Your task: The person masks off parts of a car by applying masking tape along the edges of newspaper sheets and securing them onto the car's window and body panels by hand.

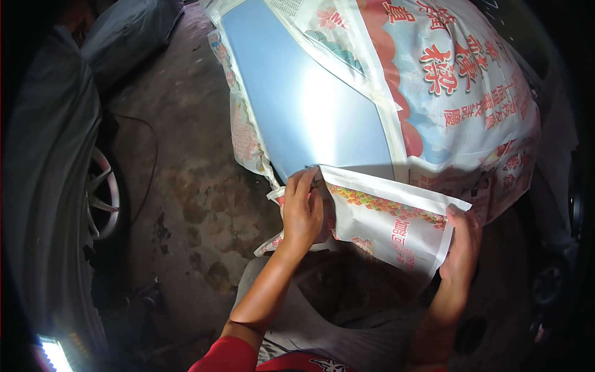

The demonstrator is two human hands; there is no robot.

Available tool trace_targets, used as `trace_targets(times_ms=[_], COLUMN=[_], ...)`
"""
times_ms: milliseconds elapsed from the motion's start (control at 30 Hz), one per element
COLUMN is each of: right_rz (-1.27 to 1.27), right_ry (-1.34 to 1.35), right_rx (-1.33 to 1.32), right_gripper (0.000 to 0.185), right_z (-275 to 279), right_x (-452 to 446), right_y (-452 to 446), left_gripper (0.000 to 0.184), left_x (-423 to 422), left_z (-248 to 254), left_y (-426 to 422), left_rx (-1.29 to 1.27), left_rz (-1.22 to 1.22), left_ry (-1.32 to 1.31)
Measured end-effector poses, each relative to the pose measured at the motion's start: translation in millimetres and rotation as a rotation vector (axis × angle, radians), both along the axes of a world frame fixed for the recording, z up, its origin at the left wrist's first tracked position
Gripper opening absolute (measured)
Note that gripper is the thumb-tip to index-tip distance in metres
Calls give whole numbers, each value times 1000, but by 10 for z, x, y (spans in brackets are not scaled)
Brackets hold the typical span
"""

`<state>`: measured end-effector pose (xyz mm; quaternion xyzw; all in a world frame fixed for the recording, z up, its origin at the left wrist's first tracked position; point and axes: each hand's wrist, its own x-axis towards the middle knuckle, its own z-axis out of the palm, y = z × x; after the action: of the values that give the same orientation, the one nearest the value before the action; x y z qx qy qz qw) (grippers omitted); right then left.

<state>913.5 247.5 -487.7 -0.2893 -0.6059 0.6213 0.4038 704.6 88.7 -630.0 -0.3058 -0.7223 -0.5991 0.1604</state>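
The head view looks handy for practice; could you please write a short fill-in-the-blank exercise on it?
The bare panel is coloured ____.
The end of the printed sheet farther from the panel is in the ____ hand.
The sleeve on the left arm is ____.

Missing words: blue; right; red.

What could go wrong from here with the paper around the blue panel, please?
The paper sheet might crease or tear if the left hand, at its upper corner, and right hand, gripping its far end, pull unevenly.

The left fingertips, close to the blue panel, could smudge its bare surface.
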Motion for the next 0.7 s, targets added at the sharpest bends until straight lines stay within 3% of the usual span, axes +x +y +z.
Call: trace_targets(times_ms=[100, 133, 200, 300, 400, 700], right_rz=[71, 184, 226, 32, -8, 18], right_ry=[-73, -180, -211, -75, 8, -128], right_rx=[276, 567, 727, 242, 95, 63], right_gripper=[20, 19, 19, 18, 19, 21], right_z=[80, 127, 185, 116, -78, -252], right_x=[91, 177, 216, 95, 70, 139], right_y=[-223, -212, -277, -212, 65, 406], left_gripper=[46, 46, 46, 46, 46, 49], left_x=[17, 20, 23, 42, 32, 39], left_z=[-3, -1, 23, 100, 117, 92], left_y=[13, 18, 23, -6, -3, -47], left_rx=[-44, -62, -86, -114, -120, -42], left_rz=[33, 47, 73, 89, 86, -21], left_ry=[44, 62, 91, 104, 105, 22])
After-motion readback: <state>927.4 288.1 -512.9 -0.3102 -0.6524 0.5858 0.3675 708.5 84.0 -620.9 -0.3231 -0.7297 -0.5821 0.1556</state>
